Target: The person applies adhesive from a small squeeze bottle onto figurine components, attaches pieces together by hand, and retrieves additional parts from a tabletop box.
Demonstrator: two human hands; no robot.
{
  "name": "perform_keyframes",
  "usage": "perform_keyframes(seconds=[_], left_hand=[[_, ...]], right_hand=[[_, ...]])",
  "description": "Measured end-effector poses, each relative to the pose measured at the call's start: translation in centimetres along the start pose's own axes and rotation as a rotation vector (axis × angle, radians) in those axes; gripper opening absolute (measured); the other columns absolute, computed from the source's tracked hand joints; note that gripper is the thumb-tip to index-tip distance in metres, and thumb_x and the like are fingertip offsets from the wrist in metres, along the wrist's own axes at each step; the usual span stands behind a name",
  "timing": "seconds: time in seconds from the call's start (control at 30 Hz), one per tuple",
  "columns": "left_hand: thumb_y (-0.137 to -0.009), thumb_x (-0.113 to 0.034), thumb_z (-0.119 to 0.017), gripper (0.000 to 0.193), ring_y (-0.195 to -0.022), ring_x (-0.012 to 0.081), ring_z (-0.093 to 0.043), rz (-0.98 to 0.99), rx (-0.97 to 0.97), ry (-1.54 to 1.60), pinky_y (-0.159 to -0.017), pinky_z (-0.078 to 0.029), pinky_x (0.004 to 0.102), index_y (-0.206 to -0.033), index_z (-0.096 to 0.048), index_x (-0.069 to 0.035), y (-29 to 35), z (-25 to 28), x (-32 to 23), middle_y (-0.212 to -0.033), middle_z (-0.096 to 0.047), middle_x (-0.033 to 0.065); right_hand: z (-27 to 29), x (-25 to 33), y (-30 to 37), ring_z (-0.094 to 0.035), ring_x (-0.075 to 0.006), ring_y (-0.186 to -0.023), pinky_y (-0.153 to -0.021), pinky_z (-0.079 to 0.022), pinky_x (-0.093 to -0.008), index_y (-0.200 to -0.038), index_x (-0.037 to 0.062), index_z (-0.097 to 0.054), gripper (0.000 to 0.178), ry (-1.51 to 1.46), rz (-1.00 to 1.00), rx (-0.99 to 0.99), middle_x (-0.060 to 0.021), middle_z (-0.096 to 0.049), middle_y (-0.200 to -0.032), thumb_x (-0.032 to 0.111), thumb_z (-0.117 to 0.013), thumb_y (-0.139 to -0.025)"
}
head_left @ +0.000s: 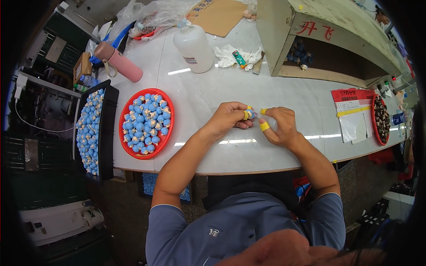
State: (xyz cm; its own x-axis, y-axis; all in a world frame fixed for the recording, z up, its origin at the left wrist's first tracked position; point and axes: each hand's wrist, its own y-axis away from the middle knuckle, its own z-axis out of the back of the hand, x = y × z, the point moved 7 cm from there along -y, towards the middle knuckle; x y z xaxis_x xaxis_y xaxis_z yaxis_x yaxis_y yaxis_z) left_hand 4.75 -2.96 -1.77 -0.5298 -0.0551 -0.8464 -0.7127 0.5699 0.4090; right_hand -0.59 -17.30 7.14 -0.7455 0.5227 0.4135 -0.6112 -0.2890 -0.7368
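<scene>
At the centre of the frame, a person in a blue-grey shirt works over a white table [275, 88]; the left hand [228, 119] and the right hand [279, 126] meet just above the table's near edge; the left hand's fingers are pinched shut on a small blue-and-yellow piece [248, 114], while the right hand, wearing yellow finger guards [264, 126], closes its fingertips on the same piece from the other side; whether the right hand also holds a fine tool cannot be told

To the left of centre sits a round red tray [125, 133] heaped with small blue-and-cream pieces [146, 124]; further left, at the table's edge, a black rectangular tray [108, 133] carries more of the same pieces in rows; in the upper left lie a pink bottle [119, 61] and crumpled clear plastic bags [151, 15]; a white plastic bottle [193, 46] stands above centre, with a crumpled white rag [230, 56] just beside it; an open pale box [328, 48] fills the upper right; a red-topped printed sheet [353, 113] and a second red tray [375, 128] of dark pieces lie at the right edge
</scene>
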Motion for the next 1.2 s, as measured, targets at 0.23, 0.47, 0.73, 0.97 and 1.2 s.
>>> perform_keyframes(seconds=[0.23,0.47,0.73,0.97,1.2], left_hand=[[-0.09,-0.007,-0.053,0.025,-0.079,0.0154,-0.067,0.006,-0.005,0.013,-0.069,-0.055,0.0234,-0.111,-0.059,0.005,0.1,0.0,-0.1,-0.096,-0.066,0.0116],[-0.091,-0.011,-0.052,0.025,-0.081,0.0154,-0.067,0.029,-0.007,0.054,-0.07,-0.055,0.024,-0.11,-0.059,0.003,0.3,0.4,-0.1,-0.096,-0.066,0.0115],[-0.092,-0.013,-0.052,0.024,-0.087,0.0157,-0.066,-0.001,0.029,0.039,-0.073,-0.053,0.0229,-0.11,-0.057,0.001,-0.1,-0.1,-0.3,-0.099,-0.066,0.0107],[-0.091,-0.011,-0.052,0.025,-0.086,0.0152,-0.066,-0.027,0.009,0.093,-0.066,-0.052,0.0198,-0.113,-0.054,-0.001,0.8,1.0,-0.9,-0.105,-0.066,0.0122],[-0.09,-0.006,-0.053,0.023,-0.086,0.0169,-0.067,-0.043,-0.014,0.159,-0.069,-0.055,0.0183,-0.112,-0.054,0.001,0.1,0.9,-0.5,-0.103,-0.066,0.0143]], right_hand=[[0.1,0.0,-0.1,-0.056,-0.0251,-0.049,-0.047,-0.043,-0.0319,-0.084,0.0002,-0.06,0.019,-0.011,-0.002,0.025,-0.0113,-0.064,-0.071,0.005,-0.071,-0.07],[2.9,-1.1,0.1,-0.065,-0.0205,-0.076,-0.068,-0.049,-0.0283,-0.094,-0.0028,-0.057,0.021,-0.144,-0.242,-0.229,-0.0127,-0.067,-0.087,0.005,-0.069,-0.079],[9.2,-5.5,3.5,-0.062,-0.0144,-0.099,-0.086,-0.044,-0.0254,-0.109,-0.0028,-0.05,0.027,-0.361,-0.798,-0.214,-0.0145,-0.066,-0.107,0.003,-0.063,-0.086],[23.9,-12.4,14.3,-0.049,-0.0125,-0.068,-0.064,-0.044,-0.0279,-0.088,-0.0013,-0.057,0.027,0.465,-0.922,-0.485,-0.0007,-0.055,-0.075,0.015,-0.075,-0.077],[30.2,-16.0,22.3,-0.06,-0.0273,-0.076,-0.072,-0.047,-0.0363,-0.093,-0.0013,-0.061,0.038,0.758,-1.163,-0.544,-0.0102,-0.062,-0.081,0.026,-0.078,-0.073]])
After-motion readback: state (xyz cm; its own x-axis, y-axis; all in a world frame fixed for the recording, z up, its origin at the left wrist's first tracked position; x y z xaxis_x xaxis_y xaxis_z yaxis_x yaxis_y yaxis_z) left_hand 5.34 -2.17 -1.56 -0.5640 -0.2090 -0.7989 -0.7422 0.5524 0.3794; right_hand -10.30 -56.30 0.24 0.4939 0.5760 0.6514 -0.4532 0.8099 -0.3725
